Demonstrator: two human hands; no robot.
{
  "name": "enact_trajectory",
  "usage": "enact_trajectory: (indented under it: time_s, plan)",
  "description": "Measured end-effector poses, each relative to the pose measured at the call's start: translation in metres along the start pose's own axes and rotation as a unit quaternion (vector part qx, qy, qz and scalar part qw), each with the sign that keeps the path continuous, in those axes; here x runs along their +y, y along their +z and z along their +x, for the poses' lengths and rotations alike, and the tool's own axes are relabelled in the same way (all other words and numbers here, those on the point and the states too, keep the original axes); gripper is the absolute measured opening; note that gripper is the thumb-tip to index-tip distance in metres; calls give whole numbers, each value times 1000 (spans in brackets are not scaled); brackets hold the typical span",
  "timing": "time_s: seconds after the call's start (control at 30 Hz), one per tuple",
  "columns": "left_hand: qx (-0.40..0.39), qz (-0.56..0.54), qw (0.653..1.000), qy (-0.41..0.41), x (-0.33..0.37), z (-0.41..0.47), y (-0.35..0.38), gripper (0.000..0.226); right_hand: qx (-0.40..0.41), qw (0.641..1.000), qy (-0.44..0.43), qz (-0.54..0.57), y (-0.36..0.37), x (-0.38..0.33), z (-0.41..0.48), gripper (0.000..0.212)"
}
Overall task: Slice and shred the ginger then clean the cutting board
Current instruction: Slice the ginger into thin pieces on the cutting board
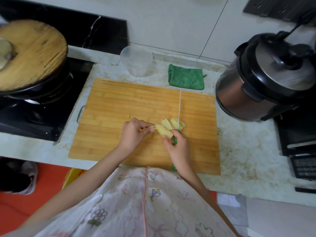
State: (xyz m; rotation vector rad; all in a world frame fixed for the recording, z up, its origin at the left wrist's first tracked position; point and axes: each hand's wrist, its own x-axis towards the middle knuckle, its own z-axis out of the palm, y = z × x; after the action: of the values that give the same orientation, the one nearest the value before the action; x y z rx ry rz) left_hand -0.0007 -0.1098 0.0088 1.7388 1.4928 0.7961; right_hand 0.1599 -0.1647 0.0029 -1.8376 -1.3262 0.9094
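— Ginger slices [172,124]: where are they?
— Fanned on the cutting board [128,100], toward 3 o'clock from its middle. The knife [179,106] blade crosses them, tip toward 12 o'clock.
— And the hands?
— The left hand [134,132] pinches one end of a ginger piece [163,131] with curled fingers. The right hand [178,146] grips the knife's green handle and touches the same piece.
— Around the board?
— Green cloth [186,76] at 1 o'clock, clear tub [136,61] at 12, cooker [266,77] at 2.

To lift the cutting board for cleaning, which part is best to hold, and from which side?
Probably the metal handle on the left edge of the cutting board, coming from the left: the loop stands off the flat board, giving fingers room.
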Motion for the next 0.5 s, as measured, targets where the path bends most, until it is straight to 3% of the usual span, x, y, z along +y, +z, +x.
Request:
enact_trajectory:
  time_s: [0.27, 0.5]
  plan:
    - [-6, -8, 999, -51, -2, 4, 3, 14, 21, 1000, 2, -4, 0, -1, -1, 28]
    - [-13, -34, 997, -65, -3, 3, 6, 12, 32, 999, 16, -30, 0, 0, 1, 22]
